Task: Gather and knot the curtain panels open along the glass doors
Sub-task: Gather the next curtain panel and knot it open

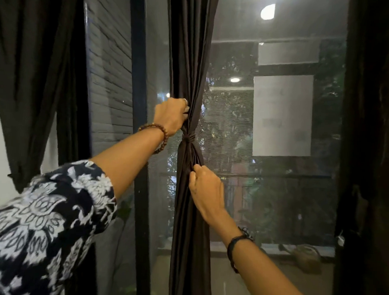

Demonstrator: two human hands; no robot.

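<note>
A dark brown curtain panel [192,48] hangs in the middle of the glass doors, bunched into a narrow column. A tight knot [188,138] cinches it about halfway up. My left hand [170,115] grips the gathered fabric just above the knot. My right hand [206,189] holds the folds just below the knot, fingers curled into the cloth. Beneath it the curtain tail [190,246] falls straight down.
Another dark curtain panel [30,75] hangs at the left against a white wall, and a third [370,131] covers the right edge. A black door frame post [139,101] stands left of the knotted panel. The glass pane [275,194] has a mesh screen and shows a balcony outside.
</note>
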